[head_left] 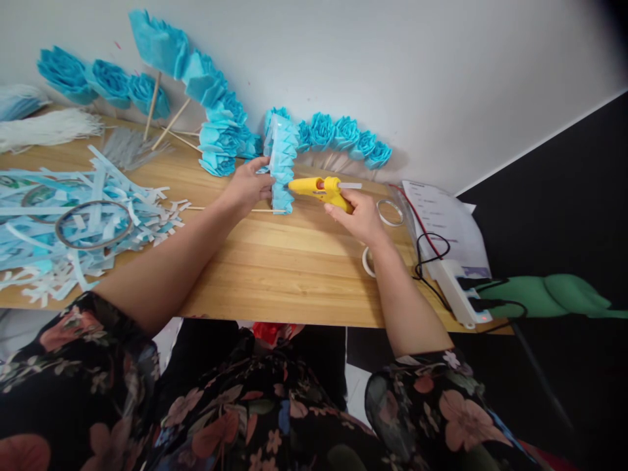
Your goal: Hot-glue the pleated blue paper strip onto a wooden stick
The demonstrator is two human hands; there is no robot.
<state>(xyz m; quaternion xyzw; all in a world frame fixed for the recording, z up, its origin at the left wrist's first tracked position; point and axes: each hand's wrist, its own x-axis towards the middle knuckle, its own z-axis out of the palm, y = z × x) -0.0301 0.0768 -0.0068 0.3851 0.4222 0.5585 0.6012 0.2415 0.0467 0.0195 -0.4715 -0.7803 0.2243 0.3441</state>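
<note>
My right hand [360, 214] is wrapped round the handle of a yellow hot glue gun [314, 187], with a clear glue stick [350, 186] poking out of its back. The gun's nozzle points left, at or very close to a folded strip of blue crepe paper [283, 167]. That strip stands upright, pleated along its right edge. My left hand [250, 183] grips it from the left side, fingers partly behind it. A thin wooden stick [235, 210] lies on the table, its right end at the strip's foot.
Finished blue paper flowers on sticks [322, 131] lean along the wall. Paper scraps [93, 216] and a ring [93, 224] cover the table's left. Tape rolls [390, 212], printed sheets [441, 219] and a power strip [458, 294] with cables lie at right.
</note>
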